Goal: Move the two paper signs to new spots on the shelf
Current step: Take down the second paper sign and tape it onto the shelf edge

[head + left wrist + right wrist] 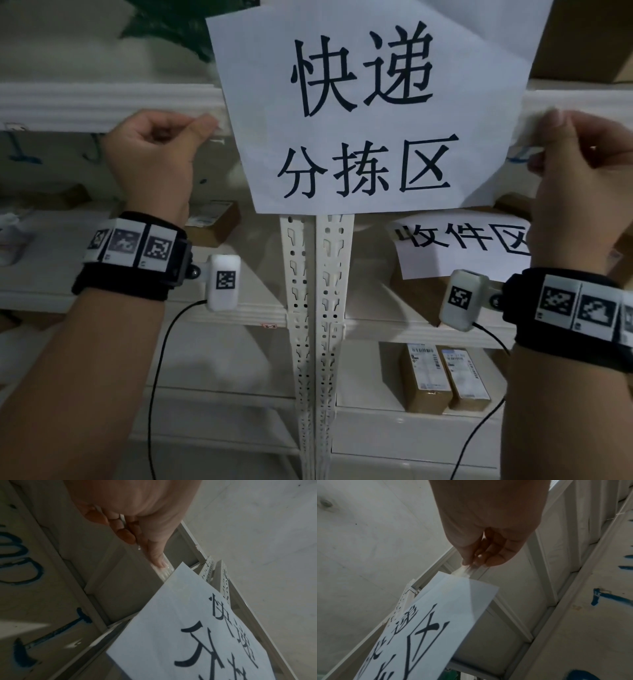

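A person's two hands work at either side of a large paper sign (370,109) that hangs against the front edge of a white metal shelf (102,102), across the perforated uprights (317,308) where two bays meet. The left hand (154,150), fingers curled, presses its thumb (157,559) onto what looks like a strip of clear tape (164,572) running along the shelf edge to the sheet's left corner. The right hand (582,178) pinches a crumpled bit of tape (462,572) between thumb and fingertips just beyond the sheet's right corner. It appears that the tape is what fixes the sheet to the shelf, and that the hands sit at the two upper corners to work it; whether it is being stuck down or peeled away cannot be told.

The sheet reads "快递" above "分拣区" in bold black characters. A second paper sign (459,246) sits lower and to the right, one shelf down, partly hidden behind the right hand; "收件区" can be read on it. It leans among brown parcels.

Two small boxes (445,377) with printed shipping labels, too small to read, stand on the shelf below. Blue hand-painted marks (22,561) on the underside of the shelf above show in both wrist views but cannot be deciphered.
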Demonstrator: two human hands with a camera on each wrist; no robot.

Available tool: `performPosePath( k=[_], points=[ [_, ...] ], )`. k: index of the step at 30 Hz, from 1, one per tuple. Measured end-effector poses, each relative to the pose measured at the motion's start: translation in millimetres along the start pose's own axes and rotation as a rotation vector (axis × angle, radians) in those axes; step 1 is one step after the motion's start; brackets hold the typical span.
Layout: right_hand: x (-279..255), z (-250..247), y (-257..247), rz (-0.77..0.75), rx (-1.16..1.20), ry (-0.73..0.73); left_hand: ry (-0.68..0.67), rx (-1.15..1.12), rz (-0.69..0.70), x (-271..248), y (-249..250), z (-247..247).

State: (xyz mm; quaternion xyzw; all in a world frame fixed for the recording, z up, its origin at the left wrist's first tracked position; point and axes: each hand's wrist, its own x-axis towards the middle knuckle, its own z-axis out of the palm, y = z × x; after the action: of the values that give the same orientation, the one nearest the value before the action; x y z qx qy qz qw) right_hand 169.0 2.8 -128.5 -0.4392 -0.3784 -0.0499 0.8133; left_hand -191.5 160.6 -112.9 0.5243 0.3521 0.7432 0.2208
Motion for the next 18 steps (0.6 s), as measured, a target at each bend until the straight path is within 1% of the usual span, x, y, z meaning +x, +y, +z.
performPosePath(
  k=[5,11,15,18],
  points=[
    [-0.4,-1.1,3.8,-0.019,0.002,-0.018,0.037,0.011,-0.003,1.7,0.6,2.3],
    [0.3,0.2,8.1,-0.040,-0.030,0.003,0.072,0.016,0.056,-2.3,-1.6,0.9],
    [0.0,5.5,10.4,-0.082,-0.081,0.055,0.113,0.029,0.109,-0.6,-4.1,1.6],
    [1.9,4.9,13.9,-0.068,-0.065,0.121,0.155,0.010,0.074,2.9,-7.6,2.6]
  ],
)
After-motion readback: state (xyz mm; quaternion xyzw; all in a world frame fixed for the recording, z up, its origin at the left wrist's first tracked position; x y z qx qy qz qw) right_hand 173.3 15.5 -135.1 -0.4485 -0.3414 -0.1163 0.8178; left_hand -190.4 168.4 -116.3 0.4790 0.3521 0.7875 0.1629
